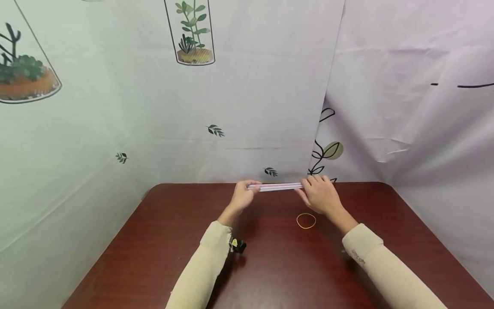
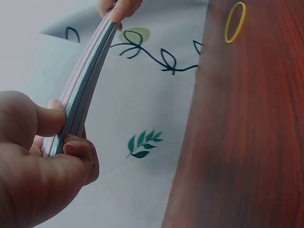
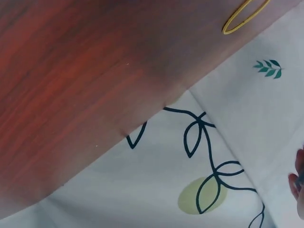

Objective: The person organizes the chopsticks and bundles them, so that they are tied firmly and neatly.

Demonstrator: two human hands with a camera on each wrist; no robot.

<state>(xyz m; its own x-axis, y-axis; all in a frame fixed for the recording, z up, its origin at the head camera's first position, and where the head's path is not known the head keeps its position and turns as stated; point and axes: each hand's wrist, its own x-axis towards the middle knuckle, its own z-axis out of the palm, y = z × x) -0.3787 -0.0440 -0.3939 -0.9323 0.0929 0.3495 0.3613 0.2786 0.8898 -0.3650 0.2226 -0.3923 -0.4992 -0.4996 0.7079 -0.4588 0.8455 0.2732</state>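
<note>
A slim, long bundle of pastel strips [image 1: 281, 186], pink, pale green and grey, is held level between both hands above the table's far edge; I cannot tell exactly what they are. My left hand [image 1: 243, 194] pinches its left end. In the left wrist view, the left thumb [image 2: 51, 118] lies on one side and curled fingers on the other. At the opposite end my right hand [image 1: 319, 194] grips the bundle with thumb and fingers. Only part of a hand [image 3: 299, 183] shows at the right border of the right wrist view.
A yellow rubber band [image 1: 306, 221] lies on the dark red-brown table [image 1: 278, 266], just below the right hand. White cloth [image 1: 251, 107] with printed plants hangs behind and at both sides of the table. A small black device [image 1: 238, 246] is at the left wrist.
</note>
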